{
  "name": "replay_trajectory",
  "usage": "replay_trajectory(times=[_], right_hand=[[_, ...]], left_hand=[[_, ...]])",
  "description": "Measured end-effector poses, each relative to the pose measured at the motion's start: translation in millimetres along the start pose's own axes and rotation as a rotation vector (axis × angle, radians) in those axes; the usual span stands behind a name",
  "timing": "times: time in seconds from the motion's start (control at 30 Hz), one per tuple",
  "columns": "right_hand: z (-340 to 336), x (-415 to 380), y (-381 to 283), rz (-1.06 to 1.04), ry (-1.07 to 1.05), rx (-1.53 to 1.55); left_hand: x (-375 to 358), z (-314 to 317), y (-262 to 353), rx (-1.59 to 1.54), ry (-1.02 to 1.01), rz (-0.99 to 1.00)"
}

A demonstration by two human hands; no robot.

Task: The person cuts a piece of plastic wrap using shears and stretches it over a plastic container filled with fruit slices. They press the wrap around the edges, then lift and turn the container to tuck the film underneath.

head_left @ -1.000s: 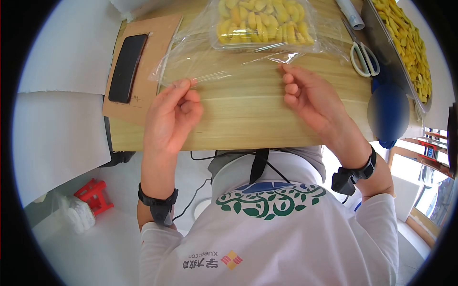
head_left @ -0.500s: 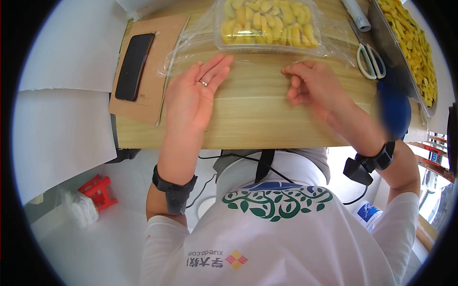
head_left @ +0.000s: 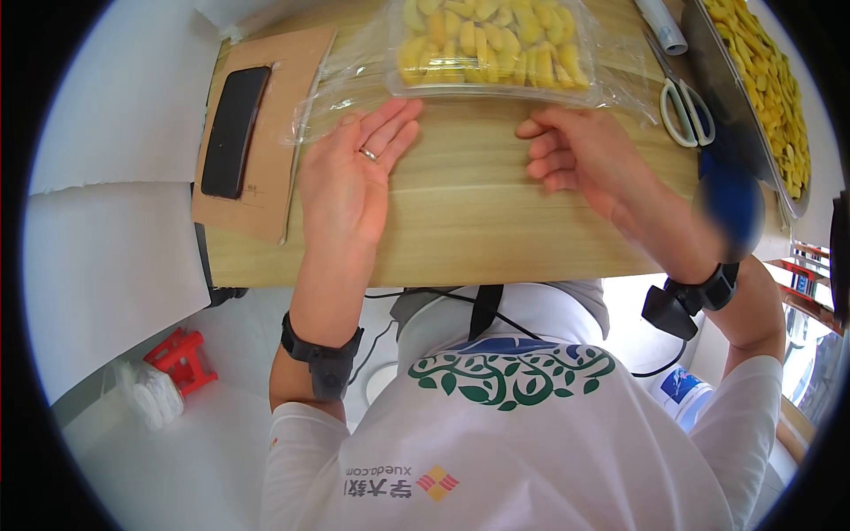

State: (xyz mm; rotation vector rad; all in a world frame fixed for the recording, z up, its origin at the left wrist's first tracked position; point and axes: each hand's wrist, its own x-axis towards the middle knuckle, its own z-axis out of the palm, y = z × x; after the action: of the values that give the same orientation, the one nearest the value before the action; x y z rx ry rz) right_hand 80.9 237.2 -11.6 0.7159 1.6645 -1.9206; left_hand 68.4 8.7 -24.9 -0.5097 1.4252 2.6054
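A clear plastic tray of yellow fruit slices lies at the back of the wooden table. Thin cling film covers it and spreads out loosely on both sides. My left hand, a ring on one finger, is turned palm inward below the tray's left corner. Its fingers are stretched out and empty, with the film's loose edge close to the thumb side. Under the tray's right part, my right hand hovers with loosely bent fingers held apart. Nothing shows in it.
A black phone rests on a cardboard sheet at the left. White-handled scissors and a film roll lie at the right, beside a large metal tray of yellow slices. A blurred blue object stands near my right forearm.
My right hand's fingers have loosened from a near pinch and spread apart. My left hand stays stretched out below the tray. The view has shifted slightly.
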Motion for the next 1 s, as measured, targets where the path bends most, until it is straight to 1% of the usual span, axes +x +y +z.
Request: replay_trajectory(times=[0.17,0.23,0.27,0.33,0.37,0.43,0.47,0.53,0.57,0.63,0.8,0.9,1.0], right_hand=[[1,-2,1,0.028,-0.017,0.020],[1,-4,7,0.131,-0.186,0.144],[5,-6,10,0.133,-0.187,0.143],[20,-9,13,0.035,-0.332,0.282],[26,-7,12,0.036,-0.333,0.281],[34,-2,9,-0.082,-0.430,0.419],[35,3,9,-0.082,-0.434,0.419],[35,14,12,-0.118,-0.501,0.567],[35,16,13,-0.114,-0.506,0.563],[34,18,14,-0.091,-0.445,0.623],[23,23,16,-0.060,-0.480,0.680],[21,23,14,-0.034,-0.500,0.726],[21,21,12,-0.012,-0.512,0.760]], left_hand=[[-1,-1,3,0.030,-0.011,-0.013],[0,-2,2,0.030,-0.010,-0.011],[1,-3,2,0.031,-0.018,-0.011],[1,-3,2,0.031,-0.025,-0.017],[1,-2,3,0.030,-0.024,-0.019],[1,-2,3,0.031,-0.021,-0.018],[1,-2,3,0.020,-0.019,-0.023],[2,-3,4,0.008,-0.013,-0.024],[1,-2,5,0.014,-0.014,-0.024],[0,-4,5,0.019,-0.012,-0.024],[1,-4,10,0.005,-0.012,-0.019],[10,-19,13,-0.055,-0.037,-0.022],[10,-18,18,-0.021,-0.012,-0.046]])
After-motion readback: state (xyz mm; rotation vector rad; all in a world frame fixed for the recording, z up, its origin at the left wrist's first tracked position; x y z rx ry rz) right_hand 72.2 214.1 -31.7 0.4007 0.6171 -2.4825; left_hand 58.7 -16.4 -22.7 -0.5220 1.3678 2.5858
